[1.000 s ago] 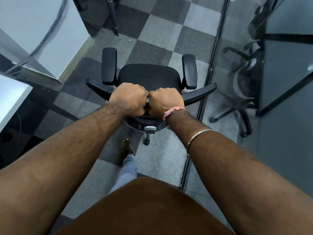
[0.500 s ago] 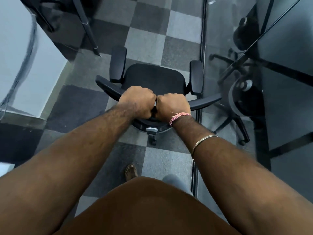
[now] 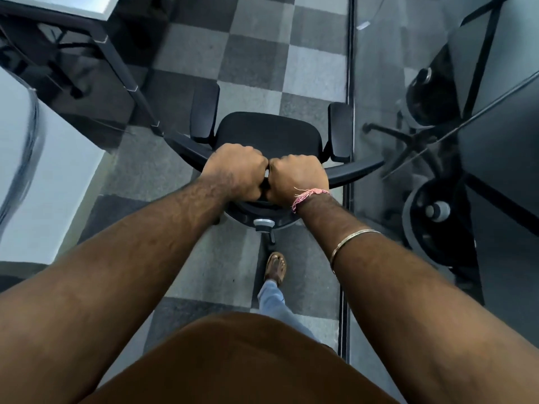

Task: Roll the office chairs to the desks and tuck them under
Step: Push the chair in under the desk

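Black padded office chair — left hand and right hand both clench its backrest top; judged risk: right armrest clipping glass partition alongside.

Both forearms are bare and hairy, no sleeves reaching them; the right wrist carries a frayed pink thread band, and further up that forearm sits a thin metal bangle. A brown shirt covers the torso; one leg shows light blue trousers; the foot wears a brown sandal.
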The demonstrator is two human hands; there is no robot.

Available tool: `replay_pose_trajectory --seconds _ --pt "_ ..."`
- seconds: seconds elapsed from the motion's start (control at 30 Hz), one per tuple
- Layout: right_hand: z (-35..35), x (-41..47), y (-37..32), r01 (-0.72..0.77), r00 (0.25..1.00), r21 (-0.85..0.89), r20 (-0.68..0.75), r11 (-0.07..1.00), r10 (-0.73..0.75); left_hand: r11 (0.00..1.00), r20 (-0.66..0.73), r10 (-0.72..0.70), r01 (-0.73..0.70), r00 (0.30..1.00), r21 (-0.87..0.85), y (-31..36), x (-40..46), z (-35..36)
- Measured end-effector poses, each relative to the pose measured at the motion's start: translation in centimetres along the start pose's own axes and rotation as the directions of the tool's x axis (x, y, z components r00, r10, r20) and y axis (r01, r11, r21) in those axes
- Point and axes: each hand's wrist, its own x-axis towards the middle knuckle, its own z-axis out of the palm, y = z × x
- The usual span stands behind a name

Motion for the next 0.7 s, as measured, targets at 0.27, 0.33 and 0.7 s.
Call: replay_pose_trajectory --seconds 0.27,0.33,0.7 --pt "0.3 13.9 9.2 0.056 0.998 0.026 0.000 0.998 -0.056 0.997 0.028 -0.078 0.079 0.997 -0.026 -4.9 14.8 -3.1" --pt "0.4 17.0 11.2 0.072 0.997 0.025 -0.012 0.997 -0.072 0.996 0.030 -0.079 0.080 0.996 -0.039 -6.3 18.0 -3.7" --pt "0.5 38.8 21.6 0.095 0.995 -0.023 -0.037 0.995 -0.096 0.998 -0.056 -0.058 0.057 0.997 -0.021 -17.7 38.9 -6.0"
